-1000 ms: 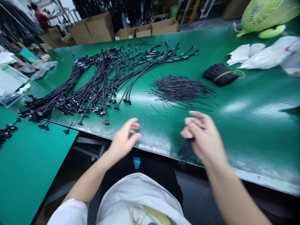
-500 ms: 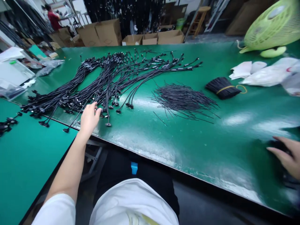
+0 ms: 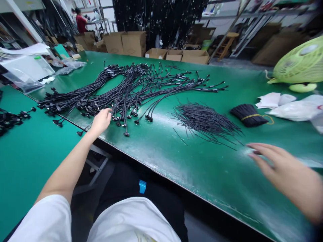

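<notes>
My left hand (image 3: pixel 102 120) is at the front edge of a spread of black cables (image 3: pixel 113 85), its fingers drawn together among the connector ends. What they hold, if anything, is hidden. Several black connectors, one of them a loose-lying plug (image 3: pixel 126 134), lie just right of this hand. On the right, my right hand (image 3: pixel 277 163) hovers over the green table, slightly blurred, thumb and fingers apart with nothing visible between them. Its fingertips are close to the right end of a pile of thin black ties (image 3: pixel 207 122). A bundle of black ties (image 3: pixel 247 115) with a yellow band lies behind it.
White plastic bags (image 3: pixel 294 108) and a green fan (image 3: pixel 300 64) are at the right. More cables (image 3: pixel 12 121) lie on a second green surface at left. Cardboard boxes (image 3: pixel 133 43) stand beyond the far table edge; a person in red (image 3: pixel 81 23) is in the background.
My right hand has come leftward from the right table edge, away from a dark object, toward the pile of ties. My left hand's thumb has closed toward its fingers. The view has shifted.
</notes>
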The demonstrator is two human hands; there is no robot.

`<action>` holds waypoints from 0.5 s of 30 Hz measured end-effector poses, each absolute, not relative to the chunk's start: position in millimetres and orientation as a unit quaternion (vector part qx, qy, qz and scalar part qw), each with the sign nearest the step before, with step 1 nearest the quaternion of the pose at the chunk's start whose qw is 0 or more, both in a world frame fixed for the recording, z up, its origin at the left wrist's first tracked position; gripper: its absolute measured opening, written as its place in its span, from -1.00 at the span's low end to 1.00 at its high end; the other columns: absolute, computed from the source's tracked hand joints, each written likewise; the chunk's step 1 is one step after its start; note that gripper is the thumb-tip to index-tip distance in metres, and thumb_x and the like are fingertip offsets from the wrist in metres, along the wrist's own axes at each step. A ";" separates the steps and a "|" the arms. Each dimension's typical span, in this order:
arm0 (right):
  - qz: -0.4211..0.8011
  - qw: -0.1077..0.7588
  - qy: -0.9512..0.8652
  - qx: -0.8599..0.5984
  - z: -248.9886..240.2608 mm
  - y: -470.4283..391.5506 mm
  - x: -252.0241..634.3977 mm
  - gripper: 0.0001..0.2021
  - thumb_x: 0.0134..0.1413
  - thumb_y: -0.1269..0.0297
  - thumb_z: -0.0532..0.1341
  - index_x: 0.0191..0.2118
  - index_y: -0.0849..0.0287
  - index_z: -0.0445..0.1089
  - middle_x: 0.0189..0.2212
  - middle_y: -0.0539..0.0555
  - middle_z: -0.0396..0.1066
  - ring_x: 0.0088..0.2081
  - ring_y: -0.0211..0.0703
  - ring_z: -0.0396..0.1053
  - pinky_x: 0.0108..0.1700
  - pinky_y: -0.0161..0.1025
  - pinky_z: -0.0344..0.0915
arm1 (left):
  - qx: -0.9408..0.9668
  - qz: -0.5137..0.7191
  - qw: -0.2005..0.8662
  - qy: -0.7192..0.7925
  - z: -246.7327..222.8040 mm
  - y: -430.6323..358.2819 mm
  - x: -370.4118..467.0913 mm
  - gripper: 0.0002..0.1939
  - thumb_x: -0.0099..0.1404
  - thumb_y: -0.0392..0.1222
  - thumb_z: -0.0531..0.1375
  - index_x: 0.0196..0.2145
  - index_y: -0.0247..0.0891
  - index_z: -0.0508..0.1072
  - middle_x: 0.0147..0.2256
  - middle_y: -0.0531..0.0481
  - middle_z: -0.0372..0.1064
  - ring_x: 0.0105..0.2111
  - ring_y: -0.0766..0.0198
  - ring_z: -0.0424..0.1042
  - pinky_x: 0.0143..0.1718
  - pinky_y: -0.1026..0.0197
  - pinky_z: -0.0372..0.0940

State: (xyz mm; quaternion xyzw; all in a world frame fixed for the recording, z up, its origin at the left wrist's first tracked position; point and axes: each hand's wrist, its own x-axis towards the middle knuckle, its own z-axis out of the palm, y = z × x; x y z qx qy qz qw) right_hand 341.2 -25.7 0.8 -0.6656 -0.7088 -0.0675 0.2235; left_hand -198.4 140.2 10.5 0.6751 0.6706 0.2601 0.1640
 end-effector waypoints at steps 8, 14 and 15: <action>0.155 0.232 -0.866 -0.415 19.5 70.4 96.8 -0.43 0.23 0.32 0.09 0.32 0.05 -0.04 0.19 0.23 0.16 -0.17 -0.16 0.44 -0.10 -0.12 0.41 | 0.316 0.441 0.738 0.400 46.6 39.4 -139.0 -0.80 0.23 -0.19 0.24 -0.26 -0.41 0.47 -0.53 0.17 -0.02 -0.65 0.57 -0.06 -0.68 0.48 -0.14; 0.060 0.195 -0.899 -0.388 13.0 192.0 14.1 -0.80 0.21 0.39 0.13 -0.08 0.18 0.40 0.04 0.20 0.28 -0.11 -0.13 0.34 -0.11 -0.21 0.32 | 0.377 0.270 0.804 0.373 59.3 -49.2 -184.7 -0.70 0.22 0.07 0.24 -0.38 -0.25 0.50 -0.68 0.18 -0.04 -0.72 0.50 -0.14 -0.67 0.33 -0.14; 0.057 0.198 -0.887 -0.413 15.2 209.4 14.6 -0.85 0.22 0.41 0.10 -0.18 0.22 0.42 -0.03 0.20 0.32 -0.12 -0.13 0.34 -0.10 -0.20 0.31 | 0.408 0.271 0.780 0.390 57.5 -60.0 -201.5 -0.64 0.19 0.13 0.25 -0.46 -0.26 0.50 -0.71 0.15 0.00 -0.72 0.47 -0.09 -0.65 0.29 -0.11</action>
